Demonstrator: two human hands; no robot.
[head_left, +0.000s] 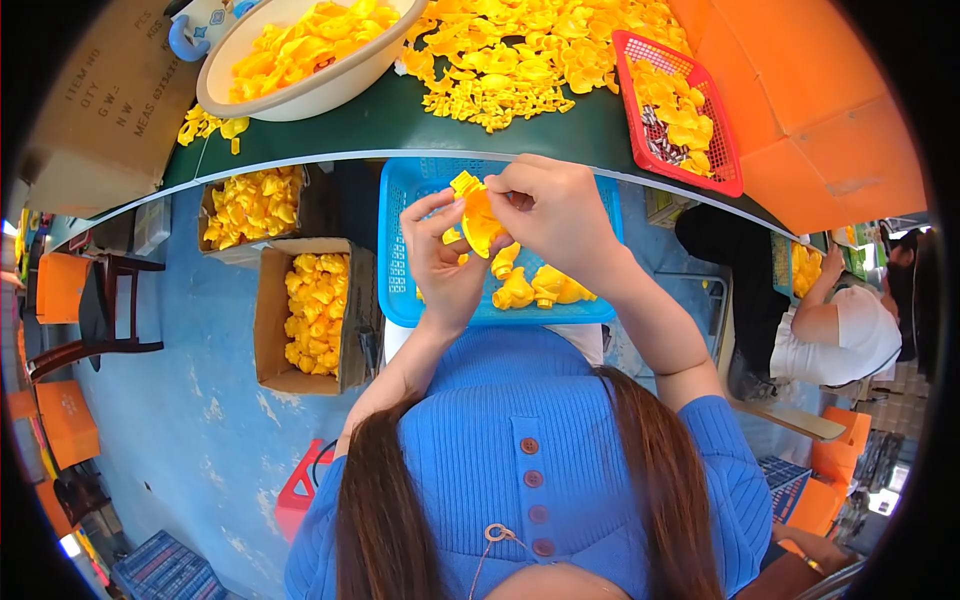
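Observation:
My left hand (445, 262) grips a yellow plastic toy part (480, 222) with a curved, shell-like body and a squared end. My right hand (558, 205) is closed in a pinch against the upper right edge of that part; anything small between its fingertips is hidden. Both hands are above a blue plastic basket (392, 270) in front of my body. Several rounded yellow plastic pieces (545, 288) lie inside the basket, partly covered by my hands.
The green table (375, 138) holds loose yellow parts (500, 70), a cream basin (340, 98) of yellow pieces and a red basket (628, 100) with yellow and small metallic parts. Cardboard boxes (265, 330) of yellow pieces stand at left. Another person (840, 335) sits at right.

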